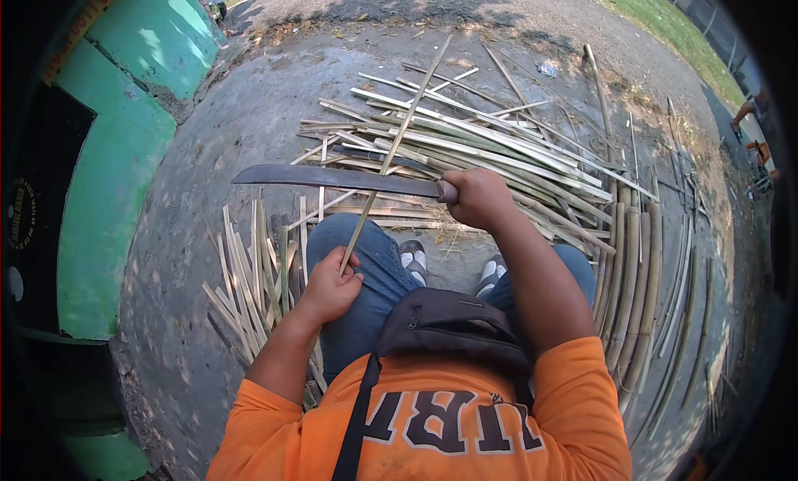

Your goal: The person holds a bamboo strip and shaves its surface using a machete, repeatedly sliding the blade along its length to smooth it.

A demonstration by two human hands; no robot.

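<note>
My left hand [331, 286] grips the near end of a long thin bamboo strip [397, 138] that slants up and away over my left knee. A long dark machete [332, 178] lies level across the view, blade pointing left, with my right hand [475, 197] closed around its handle. The blade crosses the strip about midway along its length. I sit with both knees in blue jeans and grey sandals below the blade.
A heap of split bamboo strips [465, 144] lies on the concrete ahead. Short cut strips [249, 273] are piled by my left leg, thicker bamboo halves [636, 290] curve along my right. A green wall [116, 157] stands left. Another person's limbs [748, 115] show far right.
</note>
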